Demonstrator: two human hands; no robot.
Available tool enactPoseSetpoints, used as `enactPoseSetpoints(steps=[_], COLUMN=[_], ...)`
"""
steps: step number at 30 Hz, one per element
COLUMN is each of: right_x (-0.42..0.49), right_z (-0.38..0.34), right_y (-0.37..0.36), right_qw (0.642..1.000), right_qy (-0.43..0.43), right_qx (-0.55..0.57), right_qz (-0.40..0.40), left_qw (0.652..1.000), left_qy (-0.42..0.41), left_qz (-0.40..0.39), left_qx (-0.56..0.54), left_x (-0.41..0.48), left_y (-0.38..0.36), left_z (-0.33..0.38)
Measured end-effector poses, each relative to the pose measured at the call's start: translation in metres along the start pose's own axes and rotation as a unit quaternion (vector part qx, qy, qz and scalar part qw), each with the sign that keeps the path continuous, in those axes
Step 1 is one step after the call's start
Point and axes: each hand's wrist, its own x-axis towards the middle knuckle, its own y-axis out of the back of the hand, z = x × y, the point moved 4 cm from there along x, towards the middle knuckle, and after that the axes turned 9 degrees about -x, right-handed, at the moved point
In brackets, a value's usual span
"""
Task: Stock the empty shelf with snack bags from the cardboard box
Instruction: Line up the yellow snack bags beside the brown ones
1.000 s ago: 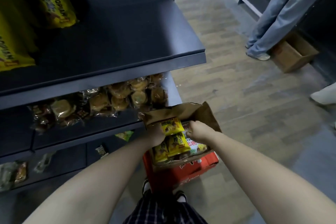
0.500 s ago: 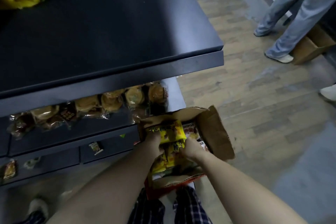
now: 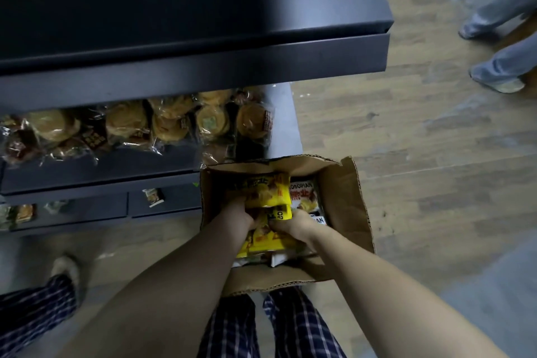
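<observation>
— Trousers nearest you, then?

— Yes, my plaid trousers (image 3: 290, 325) at the bottom edge, with both bare forearms reaching over them and down into the cardboard box (image 3: 347, 203) on the floor (image 3: 421, 160).

— And the hands?

— My left grip (image 3: 239, 213) is curled onto the yellow snack bags (image 3: 268, 193) from the left. My right grip (image 3: 293, 225) is clenched on the same bunch from the right. The fingertips are buried among the packets, so I cannot tell how many bags each one has.

— What does the box hold?

— Yellow bags piled in the middle, between my grips and down inside the walls. Just beside them on the right lies a white and red bag (image 3: 305, 196). More packets sit underneath, too hidden to make out. The flaps stand open.

— Beyond that?

— The box sits just beside the end of the lower shelf (image 3: 101, 174), which carries a row of round pastries (image 3: 171, 122) in clear wrappers. Above it juts the empty shelf (image 3: 189, 9), dark and flat. Farthest off, at the top right, another person's legs (image 3: 499, 64) in jeans stand on the wood floor.
</observation>
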Motion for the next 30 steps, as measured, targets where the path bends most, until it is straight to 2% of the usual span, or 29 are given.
enactPoseSetpoints(steps=[5,10,13,15,17,20,23,25,26,27,30], right_x=[-0.010,-0.022,-0.024,-0.023,-0.022,-0.018,-0.014,-0.009,-0.006,-0.003,0.008], right_z=[0.012,0.020,0.019,0.018,0.015,0.004,-0.005,-0.007,-0.007,-0.006,-0.003], right_y=[0.035,0.061,0.058,0.052,0.048,0.045,0.039,0.029,0.025,0.022,0.019], right_qw=[0.996,0.993,0.991,0.984,0.978,0.974,0.962,0.954,0.949,0.946,0.945], right_qy=[-0.074,-0.090,-0.073,-0.069,-0.066,-0.011,0.028,0.029,0.024,0.020,0.013], right_qx=[-0.048,-0.072,-0.108,-0.162,-0.195,-0.212,-0.243,-0.275,-0.291,-0.302,-0.306], right_qz=[-0.018,0.009,0.020,0.023,0.034,0.084,0.121,0.118,0.116,0.116,0.114], left_qw=[0.997,0.999,0.995,0.977,0.923,0.814,0.665,0.559,0.530,0.519,0.529], left_qy=[0.017,-0.010,-0.018,-0.041,-0.110,-0.224,-0.327,-0.360,-0.363,-0.350,-0.299], left_qz=[0.007,0.023,0.027,0.047,0.037,0.014,0.052,0.076,0.073,0.070,0.077], left_qx=[-0.078,-0.021,0.090,0.205,0.367,0.536,0.670,0.743,0.763,0.776,0.790], left_x=[-0.008,-0.012,-0.018,-0.021,-0.023,-0.017,-0.024,-0.029,-0.025,-0.020,0.002], left_y=[0.006,0.015,0.018,0.021,0.019,0.011,0.003,-0.005,-0.006,-0.006,0.003], left_z=[-0.006,-0.004,-0.007,-0.005,0.002,0.012,0.000,-0.022,-0.033,-0.042,-0.052])
